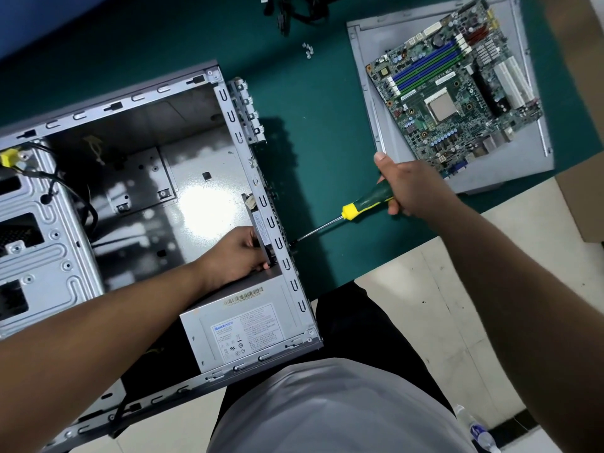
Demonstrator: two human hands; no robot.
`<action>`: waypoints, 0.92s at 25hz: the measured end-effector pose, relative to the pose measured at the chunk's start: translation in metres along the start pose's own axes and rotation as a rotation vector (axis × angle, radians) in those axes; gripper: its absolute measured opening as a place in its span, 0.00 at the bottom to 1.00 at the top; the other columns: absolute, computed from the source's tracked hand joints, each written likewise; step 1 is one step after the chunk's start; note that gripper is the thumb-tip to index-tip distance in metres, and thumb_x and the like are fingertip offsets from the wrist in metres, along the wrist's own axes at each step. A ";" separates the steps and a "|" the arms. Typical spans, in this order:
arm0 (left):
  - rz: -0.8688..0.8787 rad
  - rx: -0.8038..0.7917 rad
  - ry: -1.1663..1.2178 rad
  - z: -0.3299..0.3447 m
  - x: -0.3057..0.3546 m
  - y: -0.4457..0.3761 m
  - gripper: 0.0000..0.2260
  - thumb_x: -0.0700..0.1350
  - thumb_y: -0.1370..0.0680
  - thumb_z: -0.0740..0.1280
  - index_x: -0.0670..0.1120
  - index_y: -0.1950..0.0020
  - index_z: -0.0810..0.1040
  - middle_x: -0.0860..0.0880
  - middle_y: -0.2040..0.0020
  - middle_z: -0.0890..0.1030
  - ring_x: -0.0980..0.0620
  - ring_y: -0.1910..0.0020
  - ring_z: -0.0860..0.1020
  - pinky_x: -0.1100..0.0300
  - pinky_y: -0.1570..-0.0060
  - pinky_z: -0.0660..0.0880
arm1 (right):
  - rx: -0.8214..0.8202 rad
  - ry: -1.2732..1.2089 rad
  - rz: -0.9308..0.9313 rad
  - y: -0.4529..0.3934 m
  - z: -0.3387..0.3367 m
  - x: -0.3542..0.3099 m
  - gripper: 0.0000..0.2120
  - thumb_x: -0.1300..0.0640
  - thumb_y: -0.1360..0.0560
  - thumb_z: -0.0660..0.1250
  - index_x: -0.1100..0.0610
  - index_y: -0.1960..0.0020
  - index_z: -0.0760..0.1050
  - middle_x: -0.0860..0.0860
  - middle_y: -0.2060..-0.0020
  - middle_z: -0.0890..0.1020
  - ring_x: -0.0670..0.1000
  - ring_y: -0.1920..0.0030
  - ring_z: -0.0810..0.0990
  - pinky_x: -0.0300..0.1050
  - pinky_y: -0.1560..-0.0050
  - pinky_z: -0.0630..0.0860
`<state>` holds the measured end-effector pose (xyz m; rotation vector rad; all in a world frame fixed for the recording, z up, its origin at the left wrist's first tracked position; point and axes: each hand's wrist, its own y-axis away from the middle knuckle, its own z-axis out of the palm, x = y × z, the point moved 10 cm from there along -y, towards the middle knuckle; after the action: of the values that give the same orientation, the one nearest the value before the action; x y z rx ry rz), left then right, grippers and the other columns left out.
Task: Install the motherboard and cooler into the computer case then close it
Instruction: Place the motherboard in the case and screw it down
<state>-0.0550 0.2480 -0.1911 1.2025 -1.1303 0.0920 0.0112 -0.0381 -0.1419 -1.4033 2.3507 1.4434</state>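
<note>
Open grey steel computer case [137,178] lies on its side on the dark green table [320,103], interior facing up. My left hand [235,253] reaches inside, fingers closed around a flat grey part [258,223] pressed against the rear wall, just above the silver boxed power supply [242,328]. My right hand [411,188] is clenched on the green-and-yellow handled screwdriver [353,210]; its tip meets the outside of that wall. Green printed motherboard [454,89] rests on the detached grey side panel [519,158], well apart from the case. Small silver screws [308,50] sit loose near the table's far edge.
</note>
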 end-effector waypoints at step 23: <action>-0.045 0.020 0.011 -0.001 -0.008 -0.002 0.07 0.26 0.24 0.65 0.32 0.51 0.82 0.32 0.52 0.84 0.31 0.49 0.81 0.44 0.48 0.79 | -0.153 -0.161 0.054 -0.001 0.015 0.011 0.23 0.42 0.15 0.55 0.57 0.50 0.80 0.58 0.64 0.85 0.52 0.73 0.77 0.41 0.72 0.72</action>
<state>-0.0572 0.2523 -0.1979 1.2429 -1.0946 0.0753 0.0000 -0.0347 -0.1563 -1.2095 2.2384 1.7130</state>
